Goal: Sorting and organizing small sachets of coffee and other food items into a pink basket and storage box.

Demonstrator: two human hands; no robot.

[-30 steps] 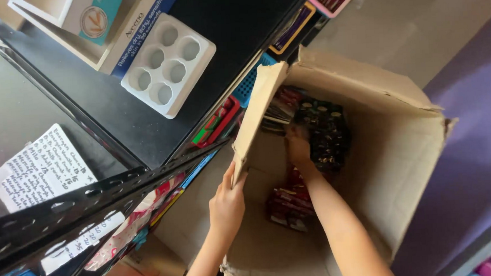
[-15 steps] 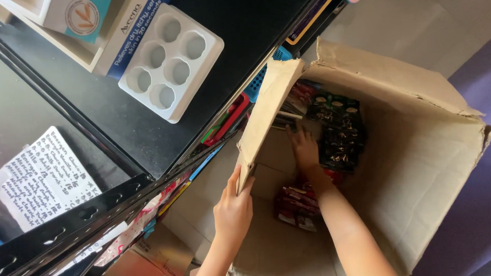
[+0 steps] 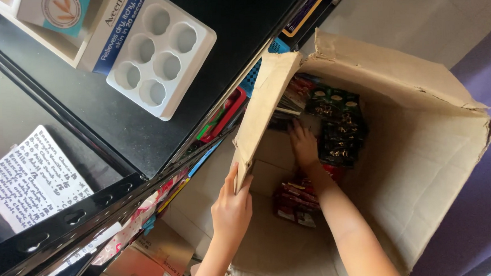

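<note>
A large brown cardboard box (image 3: 426, 167) stands open below me. My left hand (image 3: 232, 203) grips the edge of its raised flap (image 3: 261, 115) and holds it back. My right hand (image 3: 303, 143) reaches deep into the box, palm down, fingers spread on the packets there. Right beside it lie dark packets with gold print (image 3: 340, 127). Red packets (image 3: 299, 199) lie under my forearm on the box floor. Whether the right hand grasps a packet is hidden.
A black metal shelf unit (image 3: 144, 132) stands left of the box. On it rest a white plastic tray with round wells (image 3: 160, 55), boxed goods and a handwritten paper sheet (image 3: 29, 183). Coloured items fill the lower shelf. A purple surface (image 3: 484, 209) is on the right.
The view has shifted slightly, and the box now sits further right in the frame. My left hand still holds the flap; my right hand stays among the packets, moved a little.
</note>
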